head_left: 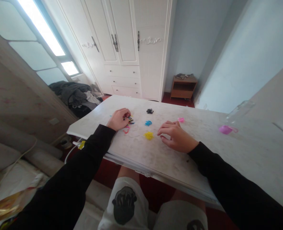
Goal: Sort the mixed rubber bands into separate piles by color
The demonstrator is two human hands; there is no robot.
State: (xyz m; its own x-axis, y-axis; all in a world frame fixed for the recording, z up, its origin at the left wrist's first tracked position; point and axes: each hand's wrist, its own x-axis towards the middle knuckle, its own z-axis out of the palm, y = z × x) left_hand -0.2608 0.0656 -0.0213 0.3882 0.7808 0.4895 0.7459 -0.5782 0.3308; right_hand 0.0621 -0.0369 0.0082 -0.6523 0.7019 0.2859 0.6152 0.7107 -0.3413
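On a white marble-look table (203, 150) lie small heaps of rubber bands sorted by colour: a yellow heap (149, 135), a blue heap (148, 123), a black heap (150, 111) and a pink heap (181, 119). My left hand (118, 118) rests at the mixed, multicoloured heap (129, 123), fingers curled and pinched on some of its bands. My right hand (176, 135) lies on the table right of the yellow heap, fingers bent and loosely together, holding nothing I can see.
A pink lid or cup (225, 129) and a clear plastic bottle (239, 110) sit at the table's right. A white wardrobe (131, 48) stands behind, a wooden nightstand (183, 86) beside it. Clothes (78, 94) are piled at left, a bed edge lower left.
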